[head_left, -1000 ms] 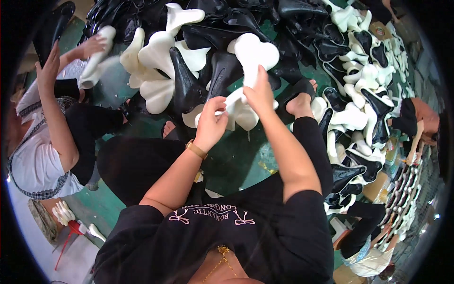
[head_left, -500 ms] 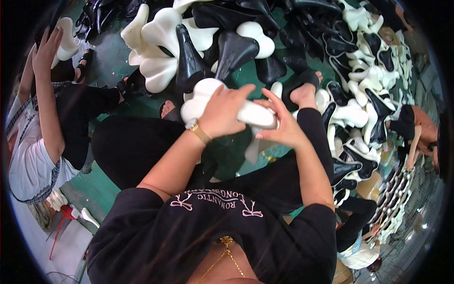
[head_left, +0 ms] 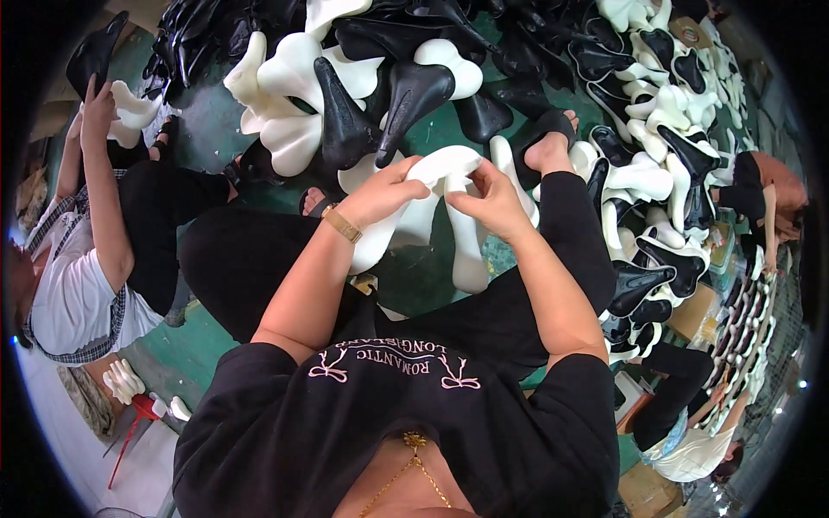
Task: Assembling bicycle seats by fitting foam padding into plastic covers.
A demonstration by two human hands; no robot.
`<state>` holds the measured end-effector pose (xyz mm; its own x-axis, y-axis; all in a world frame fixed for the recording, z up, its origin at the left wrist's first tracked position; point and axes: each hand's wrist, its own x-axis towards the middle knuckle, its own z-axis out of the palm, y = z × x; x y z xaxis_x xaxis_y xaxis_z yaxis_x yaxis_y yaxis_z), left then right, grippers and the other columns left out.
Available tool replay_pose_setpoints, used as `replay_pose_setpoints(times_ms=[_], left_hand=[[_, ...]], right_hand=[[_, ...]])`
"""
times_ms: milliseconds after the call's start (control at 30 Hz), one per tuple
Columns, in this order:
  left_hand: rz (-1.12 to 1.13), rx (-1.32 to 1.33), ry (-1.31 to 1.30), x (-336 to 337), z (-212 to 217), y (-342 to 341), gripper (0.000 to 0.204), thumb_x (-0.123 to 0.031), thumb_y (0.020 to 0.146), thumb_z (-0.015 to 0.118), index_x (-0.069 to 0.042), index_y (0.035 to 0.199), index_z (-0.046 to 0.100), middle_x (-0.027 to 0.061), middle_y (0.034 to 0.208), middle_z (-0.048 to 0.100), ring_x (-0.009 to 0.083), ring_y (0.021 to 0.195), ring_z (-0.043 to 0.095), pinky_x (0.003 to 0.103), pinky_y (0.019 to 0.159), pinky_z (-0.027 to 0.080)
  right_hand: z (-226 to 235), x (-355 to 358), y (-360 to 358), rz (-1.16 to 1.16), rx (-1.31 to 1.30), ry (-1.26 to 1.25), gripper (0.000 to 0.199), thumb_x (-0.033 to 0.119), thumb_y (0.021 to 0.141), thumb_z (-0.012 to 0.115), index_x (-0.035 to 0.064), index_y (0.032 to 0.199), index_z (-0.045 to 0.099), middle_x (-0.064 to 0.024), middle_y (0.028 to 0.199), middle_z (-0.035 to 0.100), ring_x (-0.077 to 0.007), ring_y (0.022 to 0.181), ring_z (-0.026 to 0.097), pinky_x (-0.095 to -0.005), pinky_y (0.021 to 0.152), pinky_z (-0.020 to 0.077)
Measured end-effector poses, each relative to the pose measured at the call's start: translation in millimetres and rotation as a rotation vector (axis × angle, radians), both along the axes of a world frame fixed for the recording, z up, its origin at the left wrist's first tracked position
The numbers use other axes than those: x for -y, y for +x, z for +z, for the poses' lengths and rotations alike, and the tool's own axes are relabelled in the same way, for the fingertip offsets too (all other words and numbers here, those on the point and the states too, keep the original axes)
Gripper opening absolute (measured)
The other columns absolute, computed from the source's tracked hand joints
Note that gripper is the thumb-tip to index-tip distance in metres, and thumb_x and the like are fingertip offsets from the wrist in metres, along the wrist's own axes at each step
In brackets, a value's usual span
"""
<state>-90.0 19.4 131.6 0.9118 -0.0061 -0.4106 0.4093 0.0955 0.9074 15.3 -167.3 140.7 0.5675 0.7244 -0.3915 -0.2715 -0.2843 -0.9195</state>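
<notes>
Both hands are working one white saddle shell (head_left: 432, 207) over the lap, in the head view. The left hand (head_left: 384, 194) is gripping its broad end, fingers closed on the rim; the right hand (head_left: 492, 200) is pinching the same edge, fingers together on it. Beyond the knees, a heap of black and white saddle shells (head_left: 371, 95) is lying on the green floor (head_left: 199, 345). Judgement: handling of this piece is under way, with much of the heap outstanding. At left, a co-worker's hand (head_left: 97, 102) is lifting another white shell (head_left: 134, 108).
</notes>
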Motion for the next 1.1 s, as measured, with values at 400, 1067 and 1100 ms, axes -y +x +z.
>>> replay_pose_setpoints(times_ms=[400, 1067, 1100], left_hand=[[0.034, 0.136, 0.454, 9, 2, 4, 0.057, -0.022, 0.075, 0.061, -0.003, 0.126, 0.045, 0.0200, 0.113, 0.057, 0.0336, 0.107, 0.056, 0.038, 0.092, 0.043], [0.135, 0.081, 0.089, 3, -1, 11, 0.051, -0.018, 0.081, 0.058, -0.002, 0.127, 0.043, 0.0115, 0.113, 0.056, 0.0182, 0.106, 0.053, 0.030, 0.092, 0.041], [0.130, 0.082, 0.089, 2, 1, 10, 0.051, -0.018, 0.081, 0.058, -0.002, 0.127, 0.043, 0.0115, 0.113, 0.056, 0.0182, 0.106, 0.053, 0.030, 0.092, 0.041]], right_hand=[[-9, -17, -5, -0.040, 0.552, -0.315, 0.057, 0.029, 0.066, 0.076, -0.0021, 0.111, 0.059, -0.0162, 0.104, 0.067, -0.0285, 0.097, 0.066, -0.0362, 0.084, 0.0505], [-14, -56, -20, -0.429, 0.944, -0.206, 0.034, 0.025, 0.068, 0.073, 0.0114, 0.097, 0.062, -0.0036, 0.099, 0.061, -0.0243, 0.083, 0.064, -0.0364, 0.067, 0.0525], [-13, -55, -21, -0.422, 0.950, -0.242, 0.033, 0.025, 0.068, 0.073, 0.0112, 0.096, 0.062, -0.0032, 0.097, 0.061, -0.0239, 0.081, 0.064, -0.0363, 0.066, 0.0524]])
